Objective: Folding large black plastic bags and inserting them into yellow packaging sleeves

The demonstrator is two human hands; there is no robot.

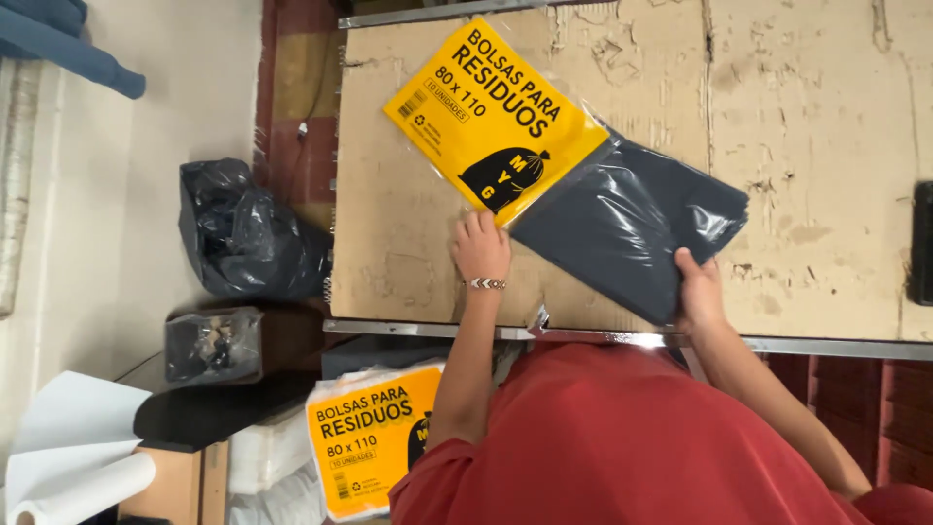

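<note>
A clear plastic packet [496, 117] with a yellow printed label lies on a worn cardboard-covered table [826, 146]. A stack of folded dark bags [622, 228] sticks out of the packet's open end. My left hand [480, 249], with a beaded bracelet on the wrist, presses flat on the packet's lower corner. My right hand [700, 292] grips the near corner of the folded dark bags.
A second yellow-labelled packet [374, 437] rests below the table edge on white bundles. A stuffed black bag [243, 238] and a dark box [214, 345] stand to the left. A white paper roll [83, 486] lies at the lower left. A dark object [921, 243] sits at the right edge.
</note>
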